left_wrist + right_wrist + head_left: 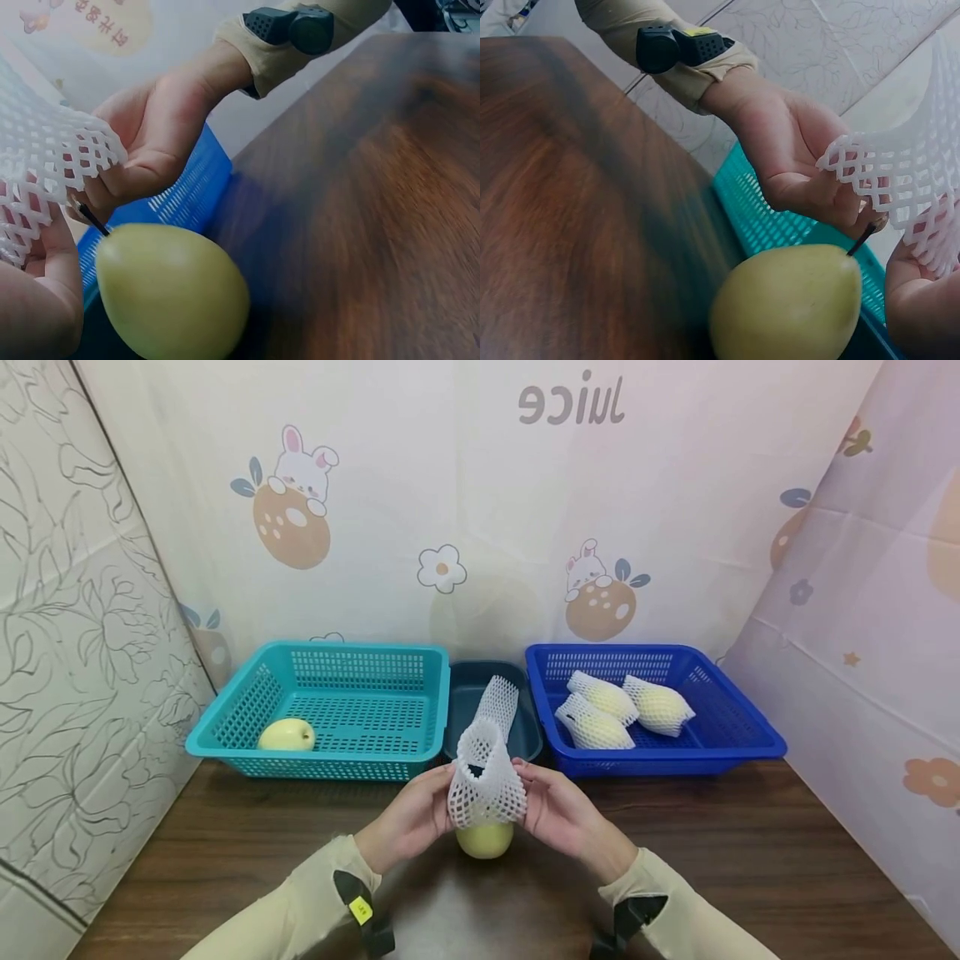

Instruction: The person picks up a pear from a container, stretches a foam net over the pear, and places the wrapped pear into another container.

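Observation:
A white foam fruit net point(487, 785) is stretched between both hands, its lower mouth spread over a pale yellow pear point(484, 841) that sits on the table. My left hand point(416, 818) pinches the net's left edge, and my right hand point(558, 810) pinches the right edge. In both wrist views the net point(45, 150) hangs beside and above the pear point(787, 300), whose dark stem points toward the opening. Some fingertips are hidden behind or inside the mesh.
At the back left, a teal basket point(360, 768) holds one bare pear point(287, 735). A blue basket point(667, 764) at the back right contains several netted pears point(660, 706). Between them, a dark tray point(532, 735) has another foam net point(498, 702) in it.

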Tool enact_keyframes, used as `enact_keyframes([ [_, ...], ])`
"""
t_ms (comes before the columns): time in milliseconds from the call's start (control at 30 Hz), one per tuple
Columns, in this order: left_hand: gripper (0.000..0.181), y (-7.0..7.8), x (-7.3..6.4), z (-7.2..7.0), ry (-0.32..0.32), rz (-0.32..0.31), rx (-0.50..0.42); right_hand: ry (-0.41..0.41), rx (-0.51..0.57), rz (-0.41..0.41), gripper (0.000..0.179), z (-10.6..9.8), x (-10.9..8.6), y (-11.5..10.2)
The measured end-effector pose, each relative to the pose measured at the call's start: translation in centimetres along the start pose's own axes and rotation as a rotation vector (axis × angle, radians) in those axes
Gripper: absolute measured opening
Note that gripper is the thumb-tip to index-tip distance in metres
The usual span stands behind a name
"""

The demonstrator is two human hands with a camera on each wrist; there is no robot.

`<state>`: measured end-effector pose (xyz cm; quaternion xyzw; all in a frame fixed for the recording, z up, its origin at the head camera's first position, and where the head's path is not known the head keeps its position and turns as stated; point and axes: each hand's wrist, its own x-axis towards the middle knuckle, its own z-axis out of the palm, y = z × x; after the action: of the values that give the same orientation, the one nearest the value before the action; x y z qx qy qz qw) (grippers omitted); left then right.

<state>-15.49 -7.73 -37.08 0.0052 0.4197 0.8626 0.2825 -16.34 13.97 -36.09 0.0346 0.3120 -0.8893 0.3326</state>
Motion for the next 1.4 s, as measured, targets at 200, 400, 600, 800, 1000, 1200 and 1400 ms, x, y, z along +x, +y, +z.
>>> enact_keyframes([
  [200,0.044,-1.0,0.1,-0.9,0.021,-0.011,0.056,0.01,-0.036,0.007,0.013,-1.0,0.0,0.8],
  [400,0.044,-1.7,0.2,-1.6,0.049,-0.013,0.141,0.07,-0.1,-0.008,0.011,-1.9,0.2,1.4],
  [600,0.042,-2.4,0.3,-2.1,0.079,0.007,0.233,0.059,-0.194,-0.05,0.01,-2.8,0.4,1.7],
  [800,0.038,-2.9,0.6,-2.5,0.113,0.023,0.295,0.051,-0.267,-0.078,0.014,-3.6,0.6,1.9],
  [1000,0.037,-3.2,0.6,-2.8,0.13,0.007,0.335,0.054,-0.326,-0.088,0.017,-4.2,0.7,2.2],
  [1200,0.039,-3.2,0.5,-2.6,0.138,0.017,0.385,0.052,-0.356,-0.093,0.018,-4.5,0.7,2.3],
  [1400,0.038,-3.3,0.5,-2.7,0.156,0.026,0.427,0.056,-0.384,-0.088,0.018,-4.6,0.6,2.3],
])
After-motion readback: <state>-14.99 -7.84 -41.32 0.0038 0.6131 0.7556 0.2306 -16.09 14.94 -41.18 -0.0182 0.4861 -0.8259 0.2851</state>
